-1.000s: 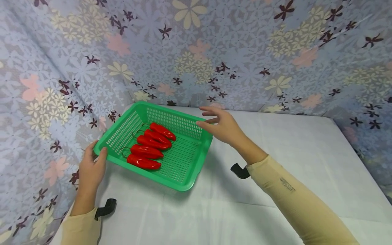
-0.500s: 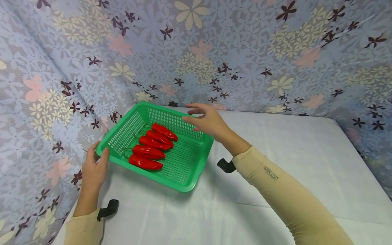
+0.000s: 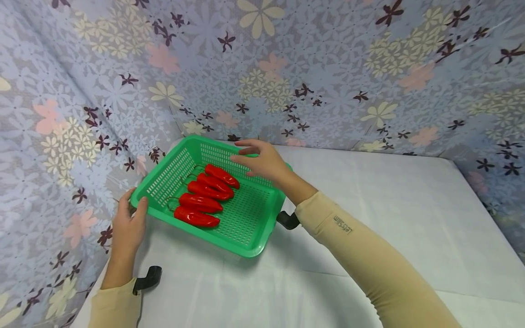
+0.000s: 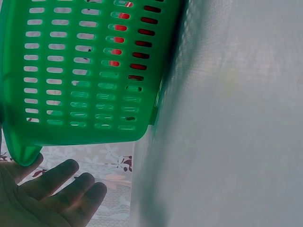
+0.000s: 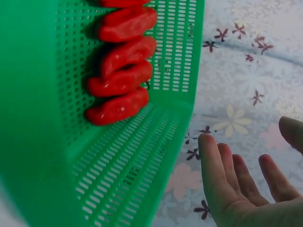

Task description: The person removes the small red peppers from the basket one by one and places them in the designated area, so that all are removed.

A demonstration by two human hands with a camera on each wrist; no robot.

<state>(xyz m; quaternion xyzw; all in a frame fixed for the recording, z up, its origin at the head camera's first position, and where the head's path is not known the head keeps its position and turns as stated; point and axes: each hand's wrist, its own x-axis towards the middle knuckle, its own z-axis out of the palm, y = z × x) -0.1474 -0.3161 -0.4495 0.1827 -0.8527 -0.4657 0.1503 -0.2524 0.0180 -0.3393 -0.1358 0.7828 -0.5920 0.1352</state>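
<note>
Four peppers (image 3: 201,196) lined up in the basket (image 3: 246,228)!
Left hand (image 3: 127,228) grips the near corner; right hand (image 3: 262,161) hovers over the far rim, fingers (image 3: 242,158) spread wide, holding nothing.

Head view looks forward and down from above the table, taking in the whole green basket (image 3: 246,228) toward 11 o'clock. Left wrist view sits close beneath the basket's (image 4: 85,71) outer wall. Right wrist view faces close into the basket's (image 5: 42,118) interior. All three views share the basket.
</note>
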